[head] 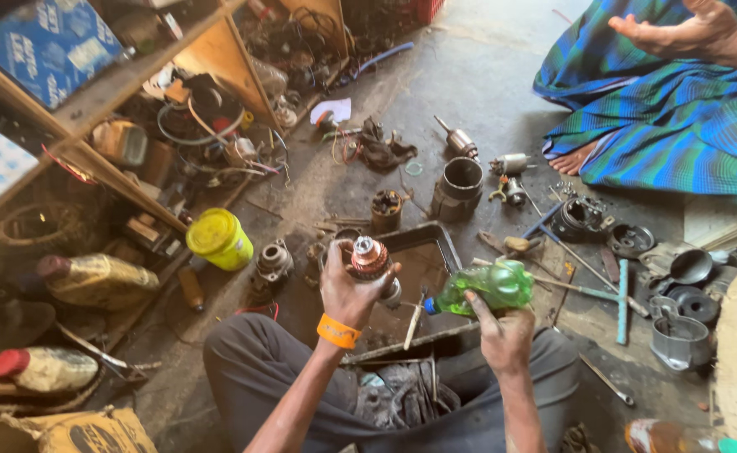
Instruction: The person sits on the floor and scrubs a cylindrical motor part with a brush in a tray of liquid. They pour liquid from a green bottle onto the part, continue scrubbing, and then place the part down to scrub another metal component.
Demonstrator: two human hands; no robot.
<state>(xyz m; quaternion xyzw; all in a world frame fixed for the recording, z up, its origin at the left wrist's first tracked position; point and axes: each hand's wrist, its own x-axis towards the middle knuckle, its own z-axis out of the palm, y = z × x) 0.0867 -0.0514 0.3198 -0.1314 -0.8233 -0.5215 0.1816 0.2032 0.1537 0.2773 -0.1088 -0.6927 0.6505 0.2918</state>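
Presently the left hand (pixel 347 289) is closed around a starter motor armature (pixel 368 257), fingers wrapped about its lower body so that the copper-coloured windings and the pale commutator end stand upright above the fist. An orange wristband (pixel 337 330) sits on that wrist. The right hand (pixel 503 331) is clenched on a green plastic bottle (pixel 486 288), which lies nearly horizontal with its blue cap (pixel 429 305) pointing toward the armature; cap and armature are near but apart.

Both hands are held over a dark rectangular metal tray (pixel 436 243) that rests on the oily concrete floor between the person's knees. A thin brush-like tool (pixel 414 323) leans at the tray's near edge; its exact kind cannot be told.

Beyond the tray stand a cylindrical motor housing (pixel 459 186) and a smaller dark cup-shaped part (pixel 386 210). To the right lie a long screwdriver (pixel 587 267), a blue-green spanner (pixel 623 300), a round end cover (pixel 631 239) and a grey metal cup (pixel 679 340). To the left a yellow lidded tub (pixel 220 238) stands just beside a grey cast end bracket (pixel 273 261).

Wooden shelving (pixel 112 88) along the left edge is crowded with wires, boxes and bottles. At upper right a second person sits in a blue and green checked cloth (pixel 679 126), one bare foot (pixel 572 159) on the floor and one open hand (pixel 679 29) raised, well apart from the work.
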